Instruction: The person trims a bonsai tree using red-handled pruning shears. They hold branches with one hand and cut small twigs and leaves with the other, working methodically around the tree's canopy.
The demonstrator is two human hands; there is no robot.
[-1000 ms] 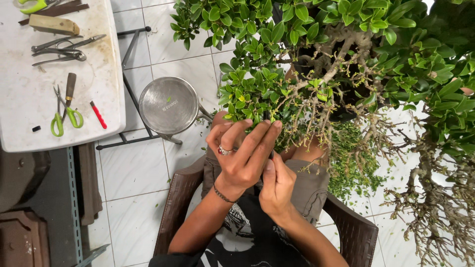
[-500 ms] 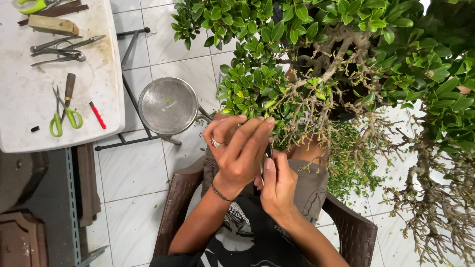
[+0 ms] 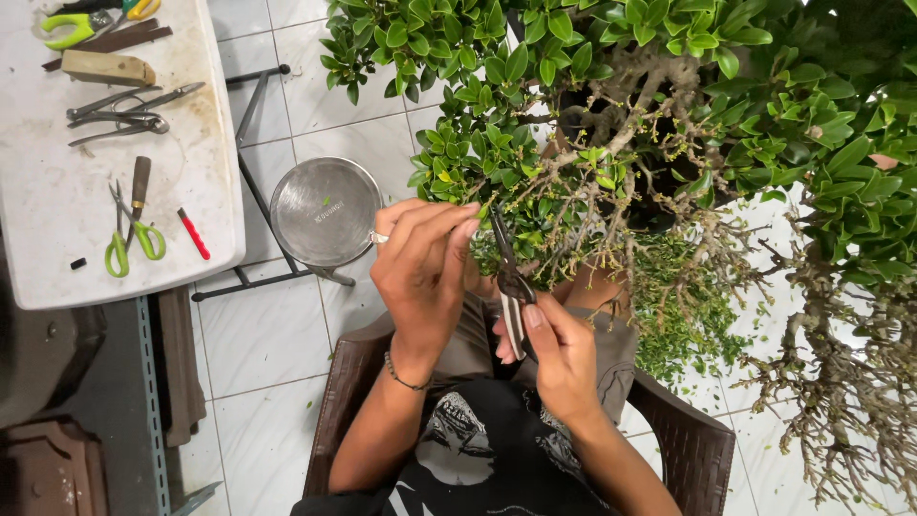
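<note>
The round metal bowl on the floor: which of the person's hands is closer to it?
Left. The left hand is raised just right of the metal bowl, its ring finger near the rim. The right hand holds the shears farther right and lower, over the lap.

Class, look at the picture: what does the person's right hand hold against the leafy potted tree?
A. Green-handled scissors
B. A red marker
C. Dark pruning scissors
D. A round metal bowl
C: the right hand grips dark pruning scissors, blades pointing up into the green-leaved tree.

Slim dark shears upright, blades up among leafy green bonsai twigs
</note>
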